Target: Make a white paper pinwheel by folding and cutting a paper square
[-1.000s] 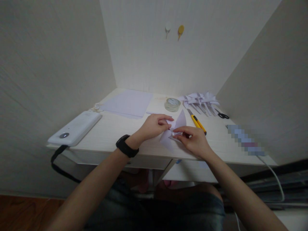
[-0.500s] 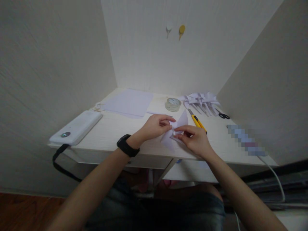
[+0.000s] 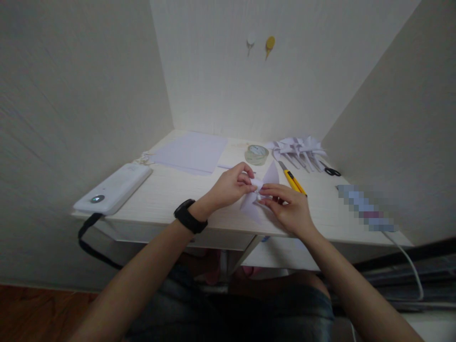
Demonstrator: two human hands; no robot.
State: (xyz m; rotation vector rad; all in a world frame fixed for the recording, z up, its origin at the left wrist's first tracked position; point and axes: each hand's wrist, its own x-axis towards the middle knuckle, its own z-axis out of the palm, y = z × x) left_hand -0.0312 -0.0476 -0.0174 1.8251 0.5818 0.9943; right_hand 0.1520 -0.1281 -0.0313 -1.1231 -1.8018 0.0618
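Observation:
A white paper pinwheel (image 3: 251, 205) with pointed blades lies near the front of the desk, between my hands. My left hand (image 3: 235, 185) is closed, its thumb and fingers pinching the pinwheel just left of its centre. From the right, my right hand (image 3: 285, 204) grips the paper near the middle, thumb below and fingers above. My fingers hide part of the centre. Beyond my right hand lies a yellow utility knife (image 3: 294, 180), its blade end pointing away. Behind the pinwheel sits a roll of clear tape (image 3: 256, 155).
White paper sheets (image 3: 192, 149) lie at the back left. Several finished-looking paper pinwheels (image 3: 301, 148) are piled at the back right, beside black scissors (image 3: 332, 171). A white device (image 3: 114, 190) with a black strap rests at the left edge; a blurred-out object (image 3: 365, 207) lies right.
The fingers of my left hand have lifted and shifted slightly. My right fingers lie straighter over the paper, and the pinwheel has moved a little to the right.

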